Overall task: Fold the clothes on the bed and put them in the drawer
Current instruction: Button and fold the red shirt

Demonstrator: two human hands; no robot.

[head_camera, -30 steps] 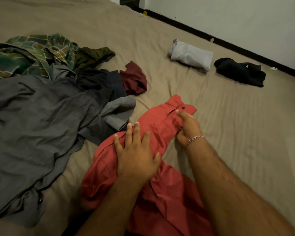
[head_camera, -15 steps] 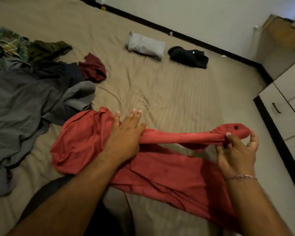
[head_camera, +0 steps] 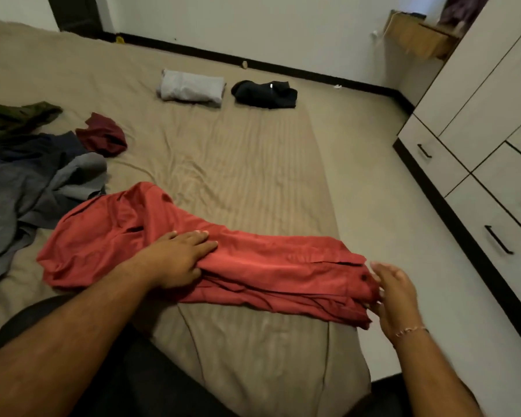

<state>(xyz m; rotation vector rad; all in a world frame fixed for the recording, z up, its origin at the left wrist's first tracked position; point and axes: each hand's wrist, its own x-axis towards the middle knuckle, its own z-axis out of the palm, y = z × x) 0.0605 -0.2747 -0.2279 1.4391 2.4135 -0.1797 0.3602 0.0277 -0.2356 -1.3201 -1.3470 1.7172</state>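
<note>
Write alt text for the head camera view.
A person's left hand presses flat on a red garment laid along the near edge of a tan bed, while the right hand touches its end. A grey bundle and black bundle lie beyond.

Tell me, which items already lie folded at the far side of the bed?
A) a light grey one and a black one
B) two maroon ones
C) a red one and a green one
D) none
A: a folded light grey garment and a folded black garment lie side by side near the far edge of the bed, while the red garment is under the hands.
</note>
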